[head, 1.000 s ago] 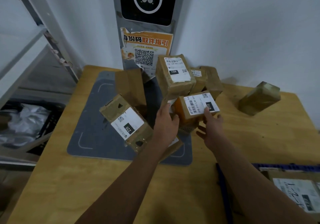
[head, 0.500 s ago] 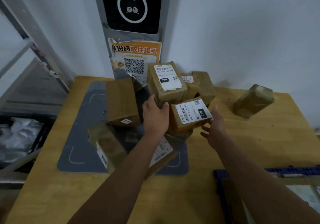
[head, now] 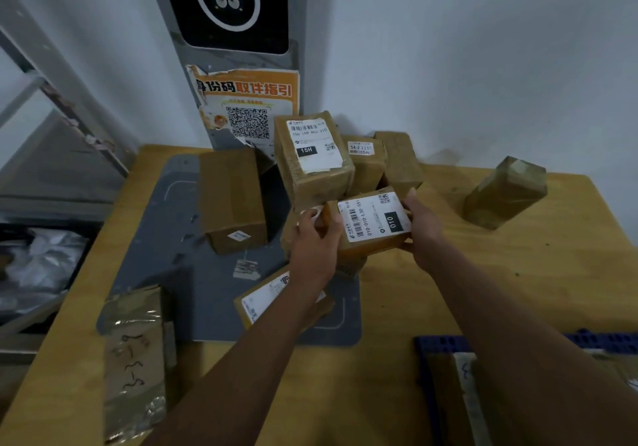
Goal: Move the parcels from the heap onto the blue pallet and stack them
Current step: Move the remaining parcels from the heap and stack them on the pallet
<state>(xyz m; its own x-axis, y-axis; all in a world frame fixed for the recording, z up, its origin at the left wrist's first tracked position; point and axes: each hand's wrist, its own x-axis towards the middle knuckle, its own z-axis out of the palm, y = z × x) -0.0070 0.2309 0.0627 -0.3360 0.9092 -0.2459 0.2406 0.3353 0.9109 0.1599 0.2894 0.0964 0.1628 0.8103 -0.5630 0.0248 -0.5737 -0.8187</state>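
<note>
Fingers [head: 335, 220] of left hand [head: 312, 243] and right hand [head: 424, 227] are gripping opposite sides of the labelled box [head: 374, 221] mid-frame on the heap [head: 312, 159] | likely steadying it for lifting | blue pallet [head: 438, 343] sitting lower right.

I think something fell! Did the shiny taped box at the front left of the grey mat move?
Yes. The taped box tumbled from the middle of the grey mat toward its near left corner and now lies over that corner.
</note>
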